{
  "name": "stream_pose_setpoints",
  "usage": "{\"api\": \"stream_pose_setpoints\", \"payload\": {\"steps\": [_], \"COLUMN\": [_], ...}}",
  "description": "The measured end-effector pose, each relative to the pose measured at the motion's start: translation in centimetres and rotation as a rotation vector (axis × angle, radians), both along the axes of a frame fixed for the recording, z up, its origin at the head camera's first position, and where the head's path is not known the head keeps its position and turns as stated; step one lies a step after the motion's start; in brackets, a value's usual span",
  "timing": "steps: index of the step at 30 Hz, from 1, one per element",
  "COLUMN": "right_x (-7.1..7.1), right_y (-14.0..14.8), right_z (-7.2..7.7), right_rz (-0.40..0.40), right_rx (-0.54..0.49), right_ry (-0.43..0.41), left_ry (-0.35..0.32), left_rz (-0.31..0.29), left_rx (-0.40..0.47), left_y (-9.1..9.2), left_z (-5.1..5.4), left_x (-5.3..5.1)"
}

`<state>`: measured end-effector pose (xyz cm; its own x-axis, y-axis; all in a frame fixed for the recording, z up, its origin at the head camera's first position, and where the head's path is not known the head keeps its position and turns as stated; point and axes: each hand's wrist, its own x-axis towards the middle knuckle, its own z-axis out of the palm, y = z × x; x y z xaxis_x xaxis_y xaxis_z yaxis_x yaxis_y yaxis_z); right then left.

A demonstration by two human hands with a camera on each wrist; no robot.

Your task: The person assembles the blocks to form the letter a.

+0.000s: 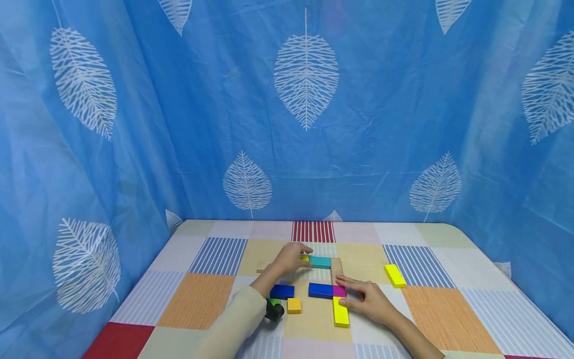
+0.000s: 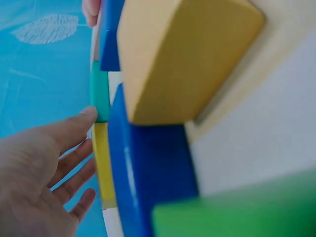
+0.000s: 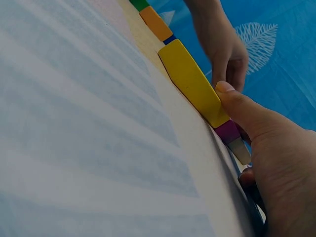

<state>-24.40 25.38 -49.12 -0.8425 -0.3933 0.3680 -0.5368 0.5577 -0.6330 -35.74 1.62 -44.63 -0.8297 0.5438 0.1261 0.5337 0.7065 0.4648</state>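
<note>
My left hand (image 1: 290, 258) is at the back of a layout of flat blocks. Its thumb touches the teal block (image 2: 100, 94) near the joint with a yellow block (image 2: 104, 168), and its other fingers are spread beside that yellow block. My right hand (image 1: 369, 300) rests along the right side, its thumb against the front yellow block (image 1: 341, 312) and its fingers reaching to a plain wooden block (image 1: 336, 270). Between these two sits a magenta block (image 1: 339, 291), with a blue block (image 1: 320, 290) lying to its left.
Left of centre lie another blue block (image 1: 282, 291), an orange block (image 1: 293, 305) and a green block (image 1: 274, 301), partly hidden by the black wrist device (image 1: 274, 311). A loose yellow block (image 1: 395, 275) lies at right on the patchwork cloth. Blue leaf-patterned curtains (image 1: 372, 124) surround the table.
</note>
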Motion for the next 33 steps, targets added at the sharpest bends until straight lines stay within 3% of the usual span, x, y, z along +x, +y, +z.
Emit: {"api": "stream_pose_setpoints", "payload": {"steps": [9, 18, 27, 33], "right_x": [-0.1, -0.1, -0.2, -0.2], "right_y": [0.0, 0.0, 0.0, 0.1], "right_z": [-0.1, -0.2, -0.1, -0.2], "right_rz": [-0.006, -0.001, -0.008, 0.0], "right_rx": [0.011, 0.018, 0.011, 0.016], "right_ry": [0.014, 0.07, 0.031, 0.03], "left_ry": [-0.067, -0.047, -0.027, -0.056], "left_rz": [0.046, 0.058, 0.06, 0.06], "left_rx": [-0.014, 0.001, 0.004, 0.033], "left_y": [0.9, 1.2, 1.4, 0.4], "left_z": [-0.4, -0.2, -0.3, -0.5], "left_x": [0.0, -0.1, -0.4, -0.6]}}
